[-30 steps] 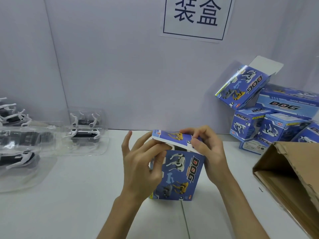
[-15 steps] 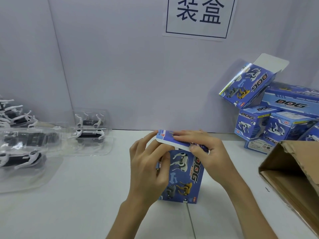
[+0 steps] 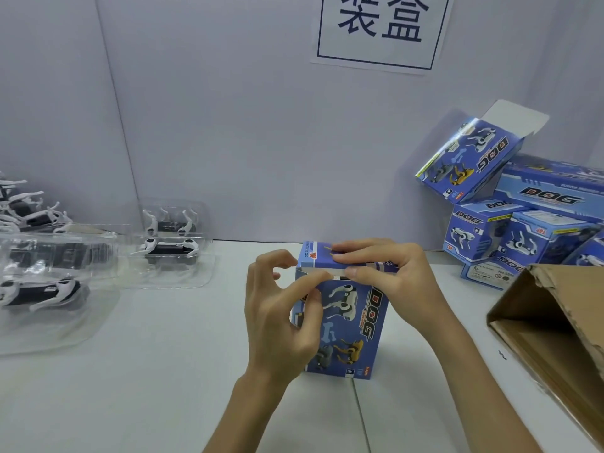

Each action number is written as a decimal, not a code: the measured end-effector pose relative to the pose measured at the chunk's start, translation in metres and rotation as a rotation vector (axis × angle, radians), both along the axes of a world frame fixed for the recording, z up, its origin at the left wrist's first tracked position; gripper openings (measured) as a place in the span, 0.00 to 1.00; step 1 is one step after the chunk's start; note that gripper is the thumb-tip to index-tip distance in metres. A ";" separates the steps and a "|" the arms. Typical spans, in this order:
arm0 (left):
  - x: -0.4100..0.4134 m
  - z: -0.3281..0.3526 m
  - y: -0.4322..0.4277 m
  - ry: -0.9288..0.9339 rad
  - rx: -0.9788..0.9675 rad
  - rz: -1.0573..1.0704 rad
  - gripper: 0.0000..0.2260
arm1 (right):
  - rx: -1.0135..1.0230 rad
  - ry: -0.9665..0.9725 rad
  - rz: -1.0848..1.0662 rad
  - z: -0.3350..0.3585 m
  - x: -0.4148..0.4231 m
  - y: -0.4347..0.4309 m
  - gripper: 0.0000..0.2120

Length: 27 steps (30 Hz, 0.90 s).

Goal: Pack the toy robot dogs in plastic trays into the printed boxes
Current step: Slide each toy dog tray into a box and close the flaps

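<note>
Box (image 3: 356, 322) upright at the middle of the table (image 3: 147, 387), left hand (image 3: 277, 322) and right hand (image 3: 389, 279) on its lid.
Brown carton (image 3: 555, 308) lies open on its side at far right. Spare boxes (image 3: 552, 237) are piled behind it against the wall, top one tilted with its flap open. Clear trays (image 3: 199, 279) with toy dogs (image 3: 170, 248) sit at left, well apart from the box. Right hand's fingers lie flat across the lid, thumb at the front edge, pinching it. Left hand is curled, thumb and forefinger pinching the box's upper left corner.
</note>
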<state>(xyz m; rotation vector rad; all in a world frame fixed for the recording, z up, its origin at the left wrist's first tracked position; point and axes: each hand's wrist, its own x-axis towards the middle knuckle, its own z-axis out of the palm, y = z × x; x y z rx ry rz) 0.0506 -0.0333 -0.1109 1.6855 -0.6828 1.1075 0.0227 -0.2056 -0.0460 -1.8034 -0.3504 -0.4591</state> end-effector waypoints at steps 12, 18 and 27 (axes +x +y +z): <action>-0.002 0.003 -0.003 -0.012 -0.010 -0.071 0.13 | -0.458 -0.156 -0.056 0.004 -0.004 -0.004 0.22; -0.006 0.000 -0.015 -0.030 0.090 0.064 0.11 | -0.442 -0.109 -0.020 -0.001 -0.008 -0.009 0.24; -0.006 0.001 -0.017 -0.078 0.151 0.133 0.11 | 0.081 -0.163 0.051 -0.019 -0.009 -0.009 0.05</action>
